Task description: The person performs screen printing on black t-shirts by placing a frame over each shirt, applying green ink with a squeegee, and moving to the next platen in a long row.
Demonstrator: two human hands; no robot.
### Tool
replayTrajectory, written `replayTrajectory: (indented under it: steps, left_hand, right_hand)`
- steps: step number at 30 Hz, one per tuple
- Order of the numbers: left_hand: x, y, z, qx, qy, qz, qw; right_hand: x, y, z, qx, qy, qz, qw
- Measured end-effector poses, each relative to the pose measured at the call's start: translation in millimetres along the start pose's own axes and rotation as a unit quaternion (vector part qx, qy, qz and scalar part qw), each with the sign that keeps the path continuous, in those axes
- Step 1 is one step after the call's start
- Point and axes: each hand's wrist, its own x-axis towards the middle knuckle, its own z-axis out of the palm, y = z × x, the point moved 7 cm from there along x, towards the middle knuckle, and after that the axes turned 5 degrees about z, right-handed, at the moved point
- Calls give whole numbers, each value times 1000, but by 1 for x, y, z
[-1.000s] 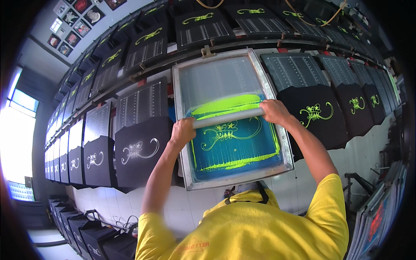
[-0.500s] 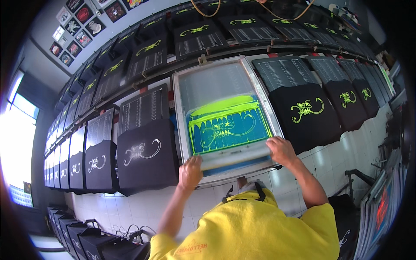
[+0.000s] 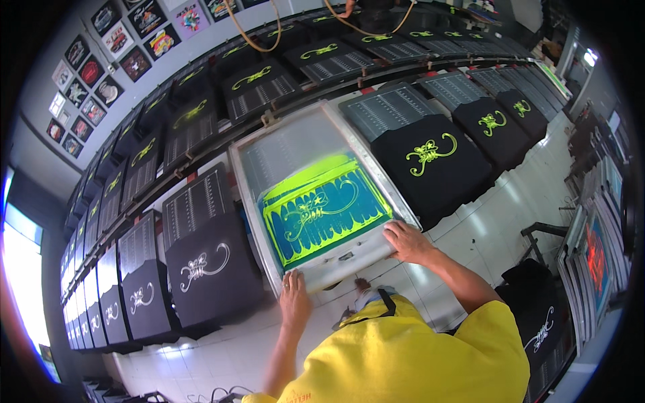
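A metal-edged printing screen spans the middle, with a mesh that is pale at its far end and blue-green nearer me. Thick neon yellow-green ink lies in a band across the mesh, with streaks running toward me around a scorpion-like outline. My left hand is closed on the screen's near left corner. Close to the near right corner, my right hand has its fingers curled over the edge. What lies beneath the screen is hidden.
Black shirts on boards line both sides, some with a yellow-green print, others with a white one. More shirts fill a far row, where another person stands. Framed screens lean at the right. Looped hoses hang overhead.
The whole view has shifted and turned, so the screen sits lower and further left. A blue strip seen at the screen's near end no longer shows. Both hands stay on the near edge.
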Motion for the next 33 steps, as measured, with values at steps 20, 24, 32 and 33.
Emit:
replayTrajectory:
  steps: [20,24,32,33]
  left_hand:
    - [-22,-136,20,-159,91,-269,946]
    - [-24,-151,32,-203,93,-331,917]
    - [-36,-165,38,-260,115,-400,872]
    - [-39,-166,43,-266,142,-398,866]
  right_hand:
    - [12,142,60,254,162,423,855]
    - [24,154,74,282,129,457,834]
    - [40,156,69,339,127,472,804]
    - [39,159,70,328,122,476,807]
